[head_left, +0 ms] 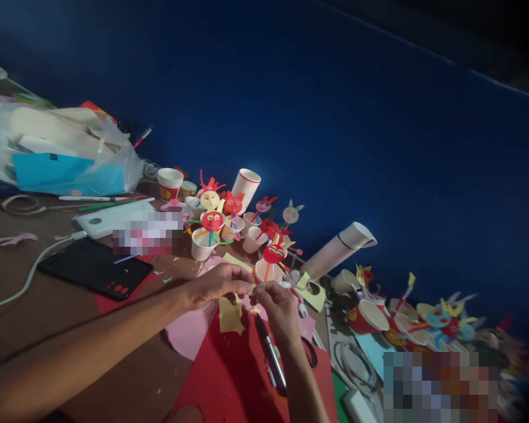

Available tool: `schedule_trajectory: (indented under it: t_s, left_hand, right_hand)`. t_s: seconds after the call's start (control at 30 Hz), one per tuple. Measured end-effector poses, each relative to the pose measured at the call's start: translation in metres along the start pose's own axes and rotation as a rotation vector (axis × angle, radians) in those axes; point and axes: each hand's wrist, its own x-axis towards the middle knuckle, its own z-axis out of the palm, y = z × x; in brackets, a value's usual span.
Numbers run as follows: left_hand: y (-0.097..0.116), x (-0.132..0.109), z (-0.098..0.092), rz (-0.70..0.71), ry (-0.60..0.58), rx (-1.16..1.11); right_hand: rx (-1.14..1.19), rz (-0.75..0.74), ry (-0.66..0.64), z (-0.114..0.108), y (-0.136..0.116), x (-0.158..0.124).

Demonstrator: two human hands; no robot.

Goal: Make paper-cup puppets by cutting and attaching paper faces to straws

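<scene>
Near the middle, my left hand (pixel 223 284) has its fingers closed at the tips on a small pale yellow piece of paper. My right hand (pixel 275 299) meets it there, thumb and fingers pinched on the same piece. Below them lie a cut yellow paper (pixel 231 316) and pink paper (pixel 188 332) on a large red sheet (pixel 220 370). A dark marker (pixel 271 355) rests on the red sheet beside my right wrist. Just beyond my hands stands a paper cup (pixel 268 271) with a red paper face (pixel 274 254).
More cups with paper figures (pixel 205 244) stand behind. A white flask (pixel 335 252) leans at the right, near a coiled cable (pixel 355 364). On the left are a black phone case (pixel 94 267), a white cable (pixel 29 282) and a plastic bag (pixel 134 167).
</scene>
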Motion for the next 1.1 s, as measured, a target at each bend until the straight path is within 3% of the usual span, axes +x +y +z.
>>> schedule_trajectory:
  t_s: [0.23, 0.3, 0.4, 0.5, 0.6, 0.83, 1.0, 1.1]
  left_hand:
    - [-0.020, -0.003, -0.002, 0.074, 0.150, 0.132]
    - [-0.017, -0.005, -0.002, 0.192, 0.247, 0.281]
    - [-0.012, -0.011, -0.003, 0.490, 0.404, 0.564]
    - [-0.012, -0.017, -0.003, 0.693, 0.394, 0.772]
    - [-0.018, -0.020, -0.004, 0.760, 0.307, 0.942]
    - [-0.025, -0.019, -0.005, 0.686, 0.250, 1.011]
    - [-0.018, -0.013, -0.002, 0.611, 0.398, 0.701]
    - [-0.015, -0.011, -0.001, 0.400, 0.330, 0.526]
  right_hand:
    - [-0.100, -0.025, 0.020, 0.011, 0.011, -0.001]
    - [-0.091, -0.028, 0.052, 0.011, 0.008, -0.001]
    - [-0.083, -0.036, 0.075, 0.009, 0.002, -0.002]
    - [-0.019, -0.004, 0.011, 0.010, 0.004, -0.004]
    - [0.105, 0.038, -0.047, 0.014, 0.013, -0.005]
    - [0.147, 0.101, -0.030, 0.015, 0.015, -0.005]
    - [0.115, 0.076, 0.012, 0.013, 0.007, -0.004]
    - [0.106, 0.071, 0.030, 0.013, 0.008, -0.003]
